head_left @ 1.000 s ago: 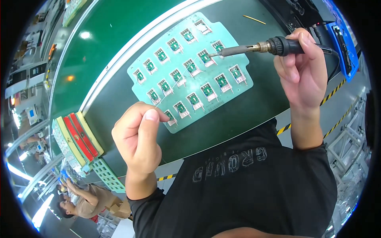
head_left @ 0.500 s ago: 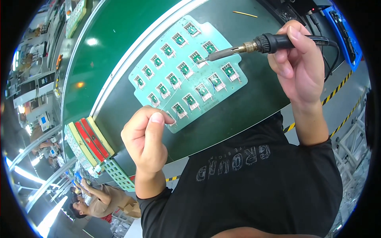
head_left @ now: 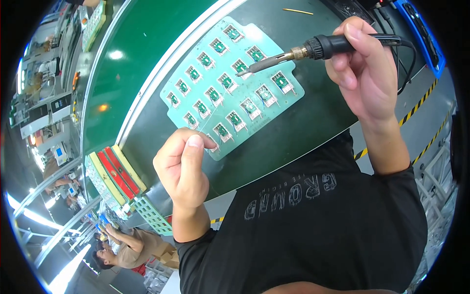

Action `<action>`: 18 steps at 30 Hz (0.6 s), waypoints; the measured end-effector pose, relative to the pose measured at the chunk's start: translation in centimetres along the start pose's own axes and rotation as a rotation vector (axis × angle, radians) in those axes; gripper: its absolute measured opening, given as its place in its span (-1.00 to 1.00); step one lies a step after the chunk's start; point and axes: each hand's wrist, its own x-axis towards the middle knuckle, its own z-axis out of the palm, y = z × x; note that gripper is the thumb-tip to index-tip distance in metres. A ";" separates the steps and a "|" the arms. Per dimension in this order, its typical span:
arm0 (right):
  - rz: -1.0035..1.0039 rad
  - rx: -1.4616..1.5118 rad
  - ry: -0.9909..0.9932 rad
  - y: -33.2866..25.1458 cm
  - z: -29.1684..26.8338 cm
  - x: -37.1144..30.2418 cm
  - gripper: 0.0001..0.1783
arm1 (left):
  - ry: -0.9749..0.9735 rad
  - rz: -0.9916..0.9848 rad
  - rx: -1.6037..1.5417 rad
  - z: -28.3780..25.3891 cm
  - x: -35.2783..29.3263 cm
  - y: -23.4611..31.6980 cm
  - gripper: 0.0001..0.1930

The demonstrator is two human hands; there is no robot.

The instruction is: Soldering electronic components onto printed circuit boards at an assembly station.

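My right hand [head_left: 364, 68] is closed round the black handle of a soldering iron [head_left: 289, 55], whose tip points left over the middle of a pale green tray [head_left: 264, 39]. Rows of small green circuit boards [head_left: 214, 95] sit in the tray's slots, several with thin wires sticking out. My left hand [head_left: 183, 164] pinches a thin solder wire [head_left: 209, 117] above the tray's near left corner; the wire slants up and right over the boards. Whether the iron's tip touches a board, I cannot tell.
A stack of yellow and red fixtures [head_left: 117, 171] stands at the left, beside a green slotted tray [head_left: 152, 215]. A brass-coloured rod [head_left: 297, 11] lies at the far side. At the far right is a blue tray [head_left: 426, 39]. Another person [head_left: 129, 247] works at lower left.
The iron's tip has shifted slightly left across the tray. My left hand still pinches the solder wire, and the whole view has shifted a little.
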 end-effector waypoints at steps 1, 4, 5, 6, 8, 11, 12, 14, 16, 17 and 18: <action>-0.004 0.004 0.004 0.0 0.0 -0.1 -0.81 | 0.006 0.001 0.007 0.0 0.0 0.0 -0.79; 0.006 -0.013 0.044 0.0 0.1 -0.2 -0.82 | 0.005 -0.004 0.034 0.0 -0.1 0.1 -0.78; 0.012 -0.014 0.034 0.0 0.0 -0.3 -0.82 | -0.002 -0.004 0.054 0.0 -0.2 0.2 -0.78; 0.019 -0.016 0.026 0.0 0.0 -0.3 -0.81 | 0.000 -0.010 0.054 0.1 -0.2 0.2 -0.78; 0.013 -0.008 0.021 -0.1 0.0 -0.3 -0.81 | 0.033 -0.025 0.035 0.3 -0.4 0.2 -0.78; 0.008 0.003 0.007 -0.1 -0.1 -0.4 -0.81 | 0.023 -0.010 0.040 0.4 -0.4 0.2 -0.78; 0.005 0.008 -0.002 -0.1 -0.1 -0.4 -0.80 | 0.027 -0.012 0.037 0.4 -0.4 0.2 -0.78; 0.001 0.009 0.003 -0.1 -0.1 -0.5 -0.80 | 0.029 -0.017 0.039 0.5 -0.5 0.2 -0.78; -0.003 0.008 0.007 -0.2 -0.1 -0.5 -0.80 | 0.038 -0.020 0.039 0.4 -0.6 0.2 -0.78; -0.003 0.008 0.009 -0.2 -0.2 -0.5 -0.80 | 0.043 -0.023 0.043 0.4 -0.6 0.2 -0.78; -0.001 0.008 0.011 -0.2 -0.2 -0.6 -0.80 | 0.043 -0.022 0.045 0.4 -0.6 0.2 -0.78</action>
